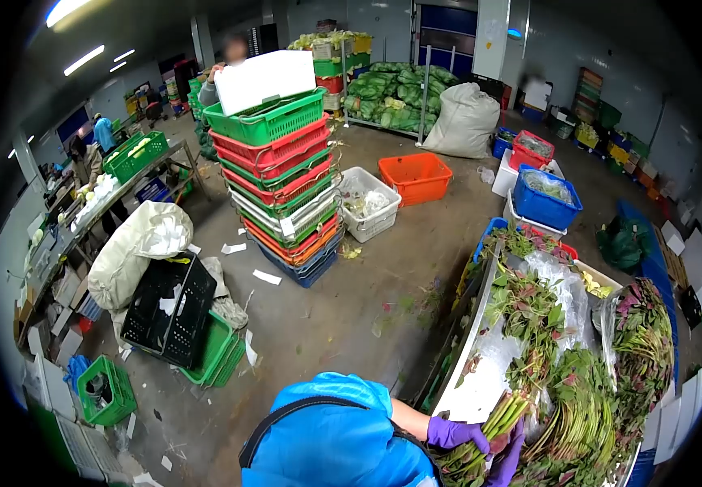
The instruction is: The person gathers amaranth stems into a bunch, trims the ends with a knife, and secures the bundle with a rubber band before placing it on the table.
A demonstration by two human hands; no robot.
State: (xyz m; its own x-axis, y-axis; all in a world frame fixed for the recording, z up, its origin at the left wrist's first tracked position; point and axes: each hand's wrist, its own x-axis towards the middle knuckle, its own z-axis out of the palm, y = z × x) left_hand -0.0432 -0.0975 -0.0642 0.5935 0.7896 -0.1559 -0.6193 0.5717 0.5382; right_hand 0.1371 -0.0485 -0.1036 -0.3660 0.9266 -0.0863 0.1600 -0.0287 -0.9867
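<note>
My left hand [455,433], in a purple glove, is closed around a bunch of stemmed greens [503,417] with pale green stalks and reddish-purple leaves. At the bunch's right side, my right hand [510,456], also gloved in purple, curls against the stems; its lower part is cut off by the frame edge. Loose greens [574,410] of the same kind lie spread to the right of both hands. More leafy stalks [529,304] and clear plastic film [558,284] cover the far part of the white-edged work table [466,381].
A tall stack of crates [278,178] stands ahead, with a person behind it. An orange tub [416,176], a white basket [367,203] and a blue tub [546,195] sit farther off. A black crate [170,300] leans at left. Paper scraps litter the floor.
</note>
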